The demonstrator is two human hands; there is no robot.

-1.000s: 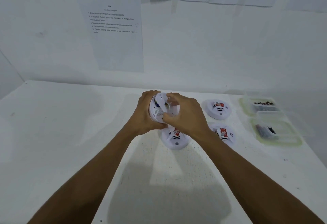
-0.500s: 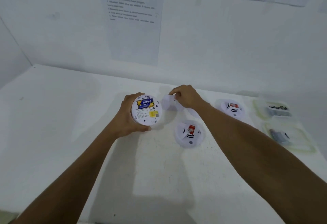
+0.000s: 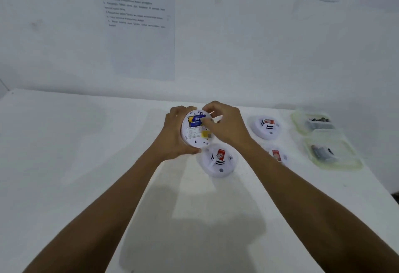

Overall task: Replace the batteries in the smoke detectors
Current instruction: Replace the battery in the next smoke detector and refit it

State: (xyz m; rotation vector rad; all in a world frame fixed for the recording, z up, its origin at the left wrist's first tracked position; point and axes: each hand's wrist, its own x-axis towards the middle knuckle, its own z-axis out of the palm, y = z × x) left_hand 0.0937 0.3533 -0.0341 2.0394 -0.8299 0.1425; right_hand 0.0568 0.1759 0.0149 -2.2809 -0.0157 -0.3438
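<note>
My left hand (image 3: pixel 174 134) holds a round white smoke detector (image 3: pixel 194 136) tilted up, its back facing me. A blue and yellow battery (image 3: pixel 195 121) sits in its open compartment. My right hand (image 3: pixel 226 128) is at the detector's right side, thumb and curled fingers pinching the battery's right end. Three more white detectors with red stickers lie face up on the table: one (image 3: pixel 218 162) just below my hands, one (image 3: pixel 266 127) to the right, and one (image 3: pixel 278 156) partly hidden by my right forearm.
Two clear plastic containers stand at the far right: the rear container (image 3: pixel 298 121) holds small dark batteries, the front container (image 3: pixel 345 164) a few larger ones. A printed sheet (image 3: pixel 140 35) hangs on the wall. The white table (image 3: pixel 86 164) ends at the right behind the containers.
My right hand took the cover off and carried it right, then came back to the detector. It now pinches the exposed battery. The left hand kept hold of the detector.
</note>
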